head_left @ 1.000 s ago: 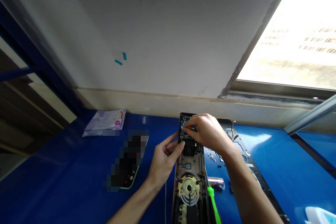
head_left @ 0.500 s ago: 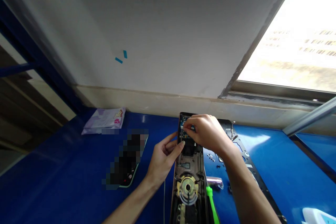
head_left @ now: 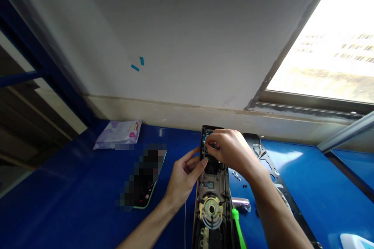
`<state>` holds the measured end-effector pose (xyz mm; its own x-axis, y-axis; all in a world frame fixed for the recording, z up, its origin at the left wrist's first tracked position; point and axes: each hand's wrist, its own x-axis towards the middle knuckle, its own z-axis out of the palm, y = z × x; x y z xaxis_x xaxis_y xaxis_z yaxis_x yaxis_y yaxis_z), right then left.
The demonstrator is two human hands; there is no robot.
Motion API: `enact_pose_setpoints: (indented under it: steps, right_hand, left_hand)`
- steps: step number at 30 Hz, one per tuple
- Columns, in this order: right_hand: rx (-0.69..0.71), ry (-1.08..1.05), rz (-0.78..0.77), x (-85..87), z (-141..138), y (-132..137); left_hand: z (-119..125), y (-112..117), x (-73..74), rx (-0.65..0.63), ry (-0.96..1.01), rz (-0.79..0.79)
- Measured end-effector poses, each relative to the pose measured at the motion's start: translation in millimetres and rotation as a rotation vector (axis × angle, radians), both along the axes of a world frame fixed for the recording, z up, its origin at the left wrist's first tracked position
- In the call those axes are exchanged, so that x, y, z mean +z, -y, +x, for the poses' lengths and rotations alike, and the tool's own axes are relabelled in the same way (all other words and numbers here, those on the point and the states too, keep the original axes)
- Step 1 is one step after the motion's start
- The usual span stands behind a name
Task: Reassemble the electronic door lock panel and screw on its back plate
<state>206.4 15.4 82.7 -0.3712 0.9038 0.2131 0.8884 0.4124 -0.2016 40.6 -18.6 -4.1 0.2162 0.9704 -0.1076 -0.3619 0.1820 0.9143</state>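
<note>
A long, opened door-lock body [head_left: 212, 198] lies lengthwise on the blue table [head_left: 73, 186], its brass round mechanism [head_left: 210, 210] and a small circuit board near the far end showing. My left hand [head_left: 184, 177] rests against the lock's left edge, fingers loosely curled, thumb tip touching the casing. My right hand [head_left: 229, 148] hovers over the far end with fingertips pinched together on the circuit board area; what they pinch is too small to make out.
A black metal plate [head_left: 270, 167] lies right of the lock, several small screws [head_left: 237, 176] between them. A green-handled screwdriver [head_left: 238, 229] and a clear small bag [head_left: 242, 203] sit by the lock. A phone [head_left: 144, 183] and a purple packet [head_left: 118, 134] lie left. A white object [head_left: 356, 241] is at bottom right.
My right hand's fingertips have shifted slightly toward the lock's far end; the view has drifted a little. My left hand stays on the lock's edge.
</note>
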Motion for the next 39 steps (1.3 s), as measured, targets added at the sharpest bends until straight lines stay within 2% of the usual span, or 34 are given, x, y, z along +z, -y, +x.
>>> enact_pose_setpoints:
  steps: [11, 21, 28, 31, 35, 37, 39]
  right_hand:
    - [-0.061, -0.067, -0.017, -1.7, -1.9, -2.6]
    - [-0.167, -0.191, -0.036, -3.8, -6.5, -2.5]
    - [-0.106, -0.257, -0.056, -2.9, -0.9, -4.2]
    - [-0.049, -0.290, -0.069, -0.4, 2.9, -2.5]
    - [0.005, -0.372, -0.067, 7.7, 9.1, 2.9]
    - [0.020, -0.391, -0.051, 12.6, 13.0, 5.9]
    - [0.025, -0.384, -0.053, 16.7, 17.3, 8.5]
  left_hand:
    - [-4.2, -1.8, -3.8, -0.029, -0.041, 0.002]
    - [-2.6, -0.9, -4.5, 0.000, -0.105, 0.030]
    - [-6.2, -0.8, -0.8, -0.041, -0.181, 0.097]
    - [-18.0, -6.3, 6.5, 0.011, -0.360, 0.244]
    - [-41.2, -17.1, 10.5, 0.241, -0.774, 0.495]
    - [-48.4, -20.9, 5.4, 0.221, -0.979, 0.544]
    - [-50.1, -22.6, -4.1, 0.122, -1.134, 0.530]
